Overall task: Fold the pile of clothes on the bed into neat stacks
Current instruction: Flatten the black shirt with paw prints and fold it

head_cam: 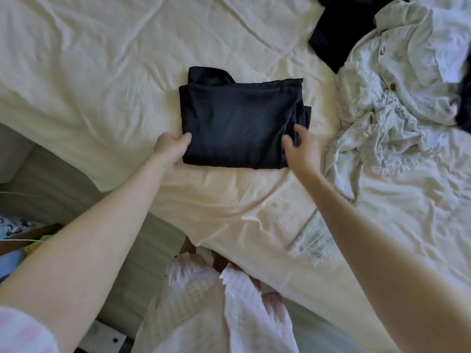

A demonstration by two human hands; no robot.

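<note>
Black fabric, folded into a flat rectangle: the folded dark garment (pixel 239 121) lies on the cream bed sheet (pixel 102 59), near the edge of the bed closest to the person. All positions below are given from this garment.

Left hand (pixel 171 149): at the garment's near left corner, thumb on top of the cloth and fingers curled at the edge, pinching it.

Right hand (pixel 302 146): at the garment's near right corner, fingers loosely spread and relaxed over the cloth; whether they touch it cannot be told.

To the right, just beside: a crumpled pale green buttoned shirt (pixel 397 103), unfolded. To the upper right, beyond that shirt's edge: another dark garment (pixel 339 31), loose and unfolded.
</note>
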